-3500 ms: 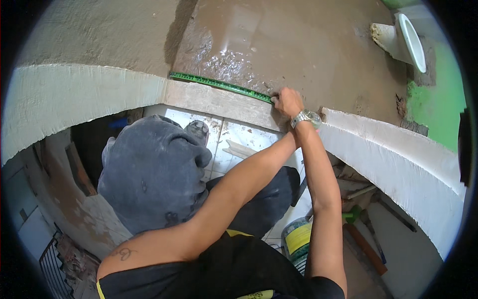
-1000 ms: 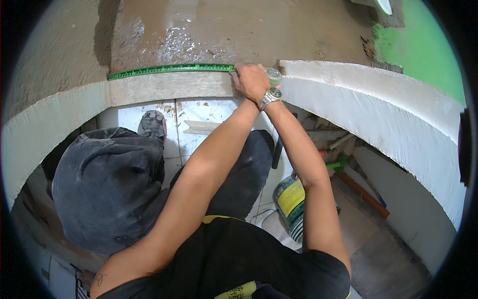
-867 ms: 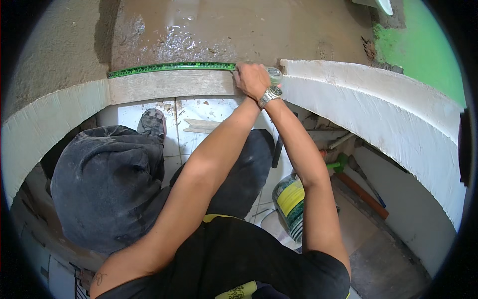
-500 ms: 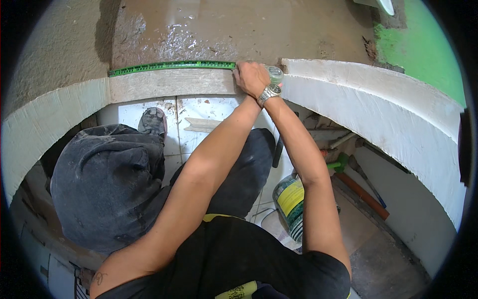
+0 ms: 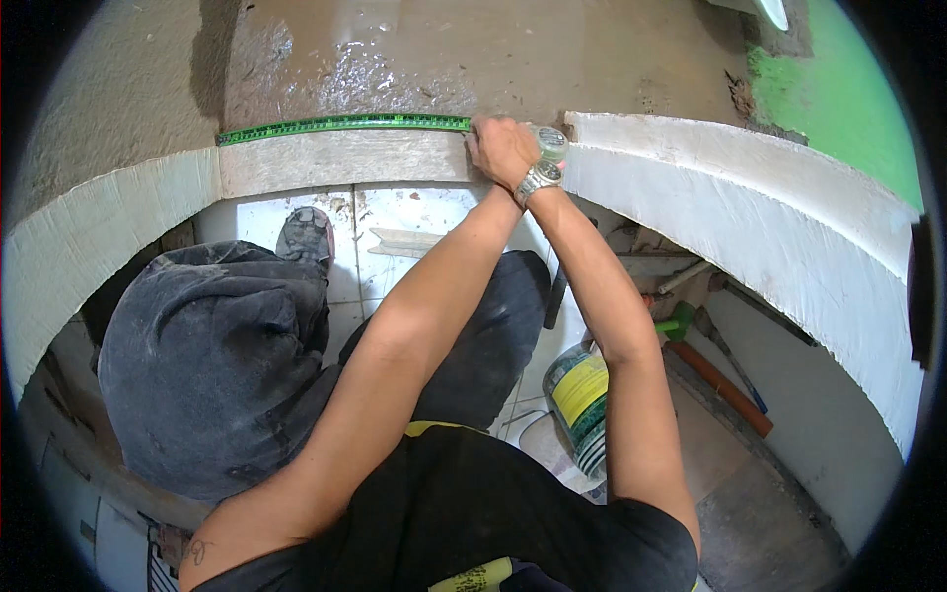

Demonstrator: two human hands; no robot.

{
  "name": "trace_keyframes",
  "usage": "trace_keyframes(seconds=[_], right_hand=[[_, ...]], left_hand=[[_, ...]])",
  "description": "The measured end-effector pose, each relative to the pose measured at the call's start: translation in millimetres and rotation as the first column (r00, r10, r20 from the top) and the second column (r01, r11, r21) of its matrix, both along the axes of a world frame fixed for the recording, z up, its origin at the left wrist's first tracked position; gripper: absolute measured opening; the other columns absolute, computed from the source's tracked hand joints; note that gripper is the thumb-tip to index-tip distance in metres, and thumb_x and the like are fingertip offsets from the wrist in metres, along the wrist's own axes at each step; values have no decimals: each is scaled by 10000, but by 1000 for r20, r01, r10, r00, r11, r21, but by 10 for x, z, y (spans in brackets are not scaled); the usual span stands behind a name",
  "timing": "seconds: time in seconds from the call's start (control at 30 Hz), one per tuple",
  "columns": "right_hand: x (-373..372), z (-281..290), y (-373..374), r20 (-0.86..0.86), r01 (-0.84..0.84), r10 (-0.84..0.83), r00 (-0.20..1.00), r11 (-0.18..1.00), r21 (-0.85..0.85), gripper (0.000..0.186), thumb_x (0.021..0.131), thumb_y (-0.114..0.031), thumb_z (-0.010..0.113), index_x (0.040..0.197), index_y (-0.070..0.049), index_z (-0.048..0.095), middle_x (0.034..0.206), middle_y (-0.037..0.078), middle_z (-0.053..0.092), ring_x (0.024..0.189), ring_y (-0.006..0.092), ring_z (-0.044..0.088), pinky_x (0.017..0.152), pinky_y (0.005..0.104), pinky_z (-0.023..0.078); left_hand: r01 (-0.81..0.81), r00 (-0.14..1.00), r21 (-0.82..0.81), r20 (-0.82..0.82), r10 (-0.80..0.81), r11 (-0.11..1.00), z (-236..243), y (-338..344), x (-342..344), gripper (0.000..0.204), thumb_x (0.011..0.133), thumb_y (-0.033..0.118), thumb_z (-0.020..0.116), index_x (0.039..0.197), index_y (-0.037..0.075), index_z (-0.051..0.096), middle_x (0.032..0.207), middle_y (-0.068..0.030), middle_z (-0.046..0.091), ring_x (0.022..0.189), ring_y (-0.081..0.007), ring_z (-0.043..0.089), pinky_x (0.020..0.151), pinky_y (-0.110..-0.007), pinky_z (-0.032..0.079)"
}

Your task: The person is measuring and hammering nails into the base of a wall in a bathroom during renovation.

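A green tape measure blade (image 5: 345, 123) lies stretched along the far edge of a pale, flat strip (image 5: 345, 161) set between two slab ends. Its clear, round case (image 5: 551, 145) sits at the blade's right end. My right hand (image 5: 505, 150), with a metal watch at the wrist, is closed over the blade beside the case, its thumb on the left. My left forearm (image 5: 434, 266) runs up to the right and passes under my right wrist. My left hand is hidden there, so its fingers and grip do not show.
Wet brown mortar (image 5: 473, 59) spreads beyond the strip. Rough-edged white slabs (image 5: 710, 178) curve away on both sides. Below lie a notched wood piece (image 5: 404, 243), a large yellow-labelled bottle (image 5: 580, 400), an orange-brown pipe (image 5: 725, 393) and a green-headed tool (image 5: 679, 321).
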State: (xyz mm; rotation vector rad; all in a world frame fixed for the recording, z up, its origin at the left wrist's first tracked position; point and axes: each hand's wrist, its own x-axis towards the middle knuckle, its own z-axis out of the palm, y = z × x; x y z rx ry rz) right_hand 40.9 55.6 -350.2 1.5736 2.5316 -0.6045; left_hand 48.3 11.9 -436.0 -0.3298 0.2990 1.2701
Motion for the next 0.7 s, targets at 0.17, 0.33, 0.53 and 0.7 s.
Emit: trace_keyframes(seconds=[0.17, 0.33, 0.53, 0.7], right_hand=[[19, 15, -4, 112, -79, 87, 990, 994, -74, 230, 879, -258, 610, 845, -43, 685, 861, 241, 688, 817, 438, 666, 749, 508, 528], [126, 217, -128, -430, 78, -132, 893, 987, -141, 245, 885, -272, 627, 927, -47, 716, 879, 193, 710, 798, 376, 683, 791, 434, 536], [379, 932, -700, -667, 533, -651, 363, 732, -425, 181, 964, -178, 622, 991, -9, 683, 788, 52, 698, 708, 132, 635, 648, 274, 488], [543, 896, -1127, -674, 610, -712, 198, 627, -484, 243, 1014, -212, 582, 1083, 16, 634, 773, -2, 622, 688, 45, 532, 581, 223, 421]], left_hand=[[16, 1000, 3, -15, -16, 1000, 44, 9, 19, 343, 1035, 387, 407, 1168, 114, 568, 1135, -100, 633, 1022, -239, 616, 883, -385, 510], [51, 997, -27, -49, -53, 998, 113, -12, -30, 331, 1041, 374, 402, 1151, 113, 573, 1118, -100, 639, 995, -232, 630, 856, -378, 530], [141, 869, -111, -461, -176, 984, 442, -515, -178, 299, 1066, 367, 396, 1193, 135, 533, 1068, -77, 630, 930, -216, 652, 762, -403, 569], [115, 875, -158, -452, -175, 981, 652, -863, -522, 392, 1051, 457, 416, 1216, 114, 508, 1091, -93, 621, 939, -232, 657, 774, -446, 592]])
